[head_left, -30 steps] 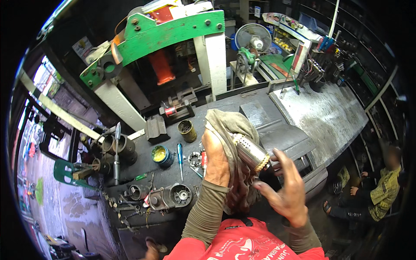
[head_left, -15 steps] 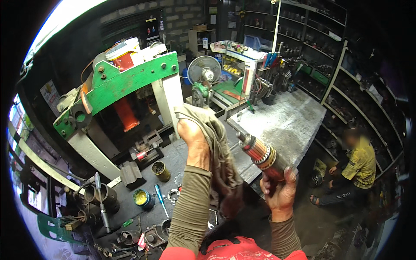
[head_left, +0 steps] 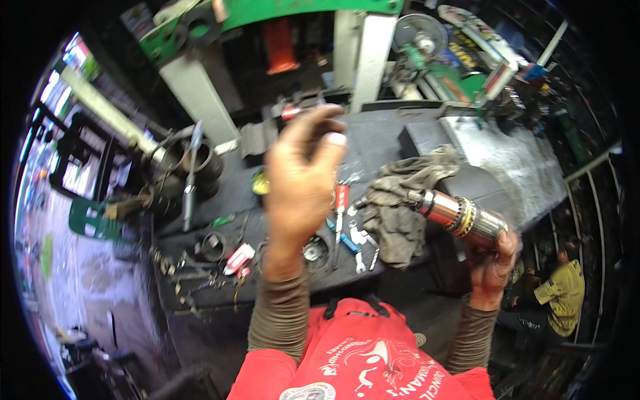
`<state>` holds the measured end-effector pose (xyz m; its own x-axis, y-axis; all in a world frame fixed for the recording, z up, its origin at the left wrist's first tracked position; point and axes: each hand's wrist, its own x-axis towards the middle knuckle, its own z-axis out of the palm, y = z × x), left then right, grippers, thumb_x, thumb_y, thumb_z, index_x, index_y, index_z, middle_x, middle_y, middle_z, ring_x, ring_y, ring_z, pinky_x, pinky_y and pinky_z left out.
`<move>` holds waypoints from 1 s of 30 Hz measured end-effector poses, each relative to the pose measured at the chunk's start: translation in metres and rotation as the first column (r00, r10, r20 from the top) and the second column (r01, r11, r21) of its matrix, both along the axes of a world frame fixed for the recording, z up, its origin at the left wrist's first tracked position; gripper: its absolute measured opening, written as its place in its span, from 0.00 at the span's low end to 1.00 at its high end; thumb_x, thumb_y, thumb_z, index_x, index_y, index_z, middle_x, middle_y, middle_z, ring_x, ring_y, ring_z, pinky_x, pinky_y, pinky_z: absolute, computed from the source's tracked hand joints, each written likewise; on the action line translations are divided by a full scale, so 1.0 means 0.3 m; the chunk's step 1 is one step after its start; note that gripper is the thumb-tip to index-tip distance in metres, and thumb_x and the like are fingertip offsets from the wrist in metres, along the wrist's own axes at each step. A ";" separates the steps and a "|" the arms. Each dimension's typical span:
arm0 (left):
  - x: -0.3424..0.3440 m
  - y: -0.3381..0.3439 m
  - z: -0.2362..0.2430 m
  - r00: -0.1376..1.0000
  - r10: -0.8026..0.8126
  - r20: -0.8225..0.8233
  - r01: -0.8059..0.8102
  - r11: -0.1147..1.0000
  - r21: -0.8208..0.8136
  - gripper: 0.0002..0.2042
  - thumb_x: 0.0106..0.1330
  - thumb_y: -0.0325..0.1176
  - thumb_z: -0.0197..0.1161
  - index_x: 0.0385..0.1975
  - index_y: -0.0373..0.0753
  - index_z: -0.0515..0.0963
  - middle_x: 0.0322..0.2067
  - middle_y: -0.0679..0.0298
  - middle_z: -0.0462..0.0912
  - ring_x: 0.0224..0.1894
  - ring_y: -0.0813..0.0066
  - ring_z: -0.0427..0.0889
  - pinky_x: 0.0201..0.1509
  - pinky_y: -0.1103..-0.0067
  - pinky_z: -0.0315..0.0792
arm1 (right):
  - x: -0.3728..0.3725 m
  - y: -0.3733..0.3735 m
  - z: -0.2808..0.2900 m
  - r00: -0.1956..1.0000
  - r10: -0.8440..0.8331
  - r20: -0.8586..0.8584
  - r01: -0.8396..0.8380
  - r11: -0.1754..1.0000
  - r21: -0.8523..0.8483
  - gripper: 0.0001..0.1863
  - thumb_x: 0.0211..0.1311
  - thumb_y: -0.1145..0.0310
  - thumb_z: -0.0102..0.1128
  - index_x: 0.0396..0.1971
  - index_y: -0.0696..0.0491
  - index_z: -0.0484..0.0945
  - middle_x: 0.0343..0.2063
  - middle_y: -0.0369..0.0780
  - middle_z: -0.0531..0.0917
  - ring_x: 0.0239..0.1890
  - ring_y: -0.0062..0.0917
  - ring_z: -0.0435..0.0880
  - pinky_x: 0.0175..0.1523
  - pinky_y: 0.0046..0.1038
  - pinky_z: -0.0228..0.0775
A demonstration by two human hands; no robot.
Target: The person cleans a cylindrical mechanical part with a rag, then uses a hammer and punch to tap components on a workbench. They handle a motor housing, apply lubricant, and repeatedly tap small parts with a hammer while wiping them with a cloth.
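My right hand [head_left: 492,263] grips a motor armature [head_left: 460,217] by its lower end, with copper windings and a pale ring round its body. The armature tilts up to the left, over the bench's front edge. A crumpled grey-brown rag [head_left: 399,223] lies on the bench just left of its tip. Raised over the bench, my left hand [head_left: 300,180] holds nothing; it is a little blurred, with thumb and fingers apart. Close by on the bench are a red-handled screwdriver [head_left: 341,197], a blue-handled tool [head_left: 344,241] and a wrench [head_left: 360,262].
A green and white press frame [head_left: 377,57] stands behind the bench [head_left: 370,143]. Metal cylinders [head_left: 207,163] and a long rod [head_left: 192,177] are at left. A red-and-white box [head_left: 239,259] lies among loose parts. A fan [head_left: 420,37] is at the back; a person in yellow [head_left: 563,293] crouches at right.
My left hand has let go of the rag, which now lies on the bench, and has moved left of it. The view has turned down and left. The armature stays in my right hand.
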<state>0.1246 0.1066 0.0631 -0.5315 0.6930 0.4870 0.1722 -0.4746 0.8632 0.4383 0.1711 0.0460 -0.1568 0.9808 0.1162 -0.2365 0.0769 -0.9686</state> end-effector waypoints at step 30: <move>-0.120 -0.384 -0.291 0.994 0.109 -0.006 -0.096 0.846 -0.525 0.13 0.73 0.28 0.57 0.52 0.34 0.83 0.34 0.56 0.90 0.35 0.75 0.88 0.40 0.76 0.79 | -0.599 -0.125 0.026 0.249 0.080 0.965 -0.927 0.308 0.214 0.23 0.50 0.53 0.75 0.31 0.56 0.77 0.25 0.46 0.82 0.30 0.46 0.85 0.34 0.43 0.77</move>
<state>0.0886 -0.0087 -0.0243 -0.6198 0.7829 0.0542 0.1717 0.0679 0.9828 0.2587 0.1335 0.0538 -0.9809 0.1791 0.0759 0.1409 0.9232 -0.3575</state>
